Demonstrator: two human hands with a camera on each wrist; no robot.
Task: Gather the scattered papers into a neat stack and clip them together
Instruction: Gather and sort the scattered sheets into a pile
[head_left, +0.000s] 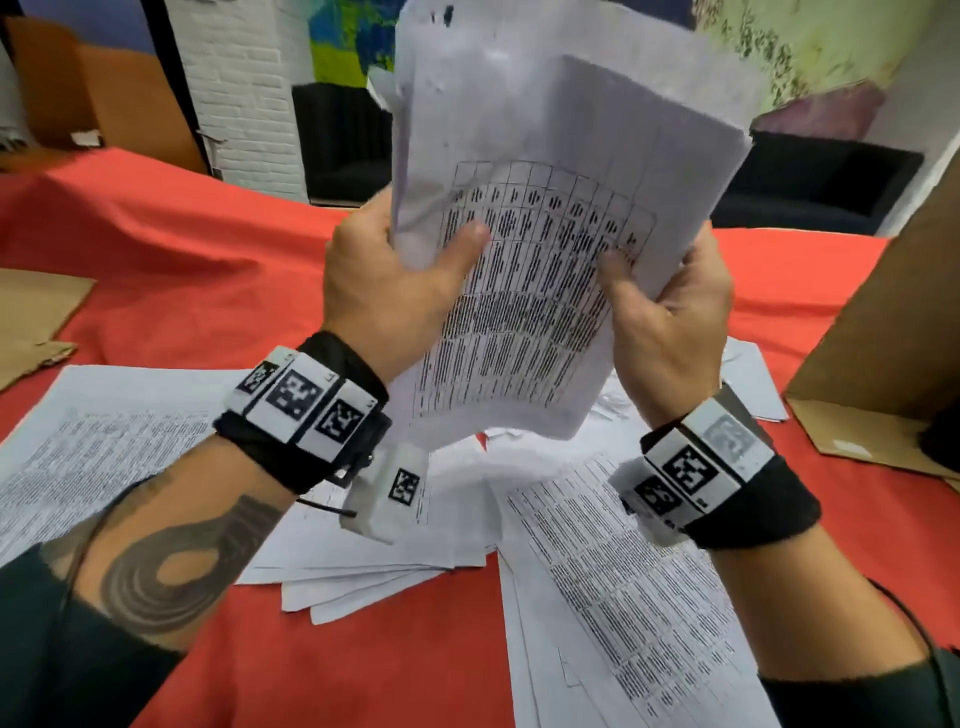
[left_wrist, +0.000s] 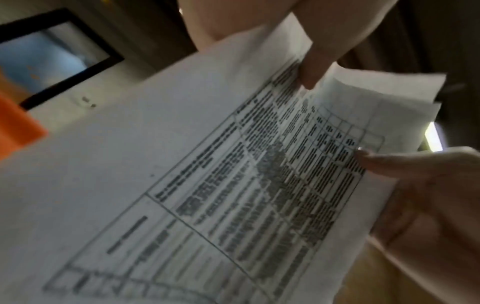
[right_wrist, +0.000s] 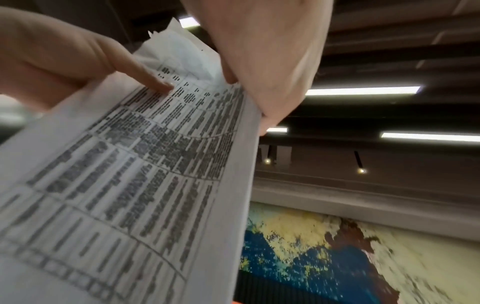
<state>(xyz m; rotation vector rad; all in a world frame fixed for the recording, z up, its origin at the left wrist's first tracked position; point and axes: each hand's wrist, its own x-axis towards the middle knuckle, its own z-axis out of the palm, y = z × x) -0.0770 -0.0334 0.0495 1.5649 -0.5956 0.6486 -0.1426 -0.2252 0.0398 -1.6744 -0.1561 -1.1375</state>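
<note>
— Fingers first: what are they doing?

— Both sets are closed on one bundle of papers (head_left: 545, 249), held up in the air above the surface (head_left: 208, 270). The left hand (head_left: 395, 296) grips the bundle's left edge, thumb pressed on the printed front sheet and the other fingers (head_left: 382, 205) wrapped behind. The right hand (head_left: 670, 317) clamps the right edge the same way, its thumb on the table printed on the page.

— And from largest to smallest, what else is there?

— A red cloth covers the surface. A tall brown cardboard box (head_left: 872, 364) stands at the right, and a flat sheet of brown cardboard (head_left: 36, 322) lies at the left edge. Below the hands, loose printed sheets (head_left: 623, 597) lie fanned out and overlapping on the cloth, with more sheets (head_left: 104, 441) to the left under the forearm.

— Is the held bundle tidy?

— No. It leans away from the person, and the sheets behind the front page stick out higher and to the side, edges uneven. The left wrist view shows the top corners (left_wrist: 405, 98) splaying apart near the right thumb (left_wrist: 389, 162).

— Anything on the wrists?

— Black bands carrying white blocks with black square markers (head_left: 301, 410).
</note>
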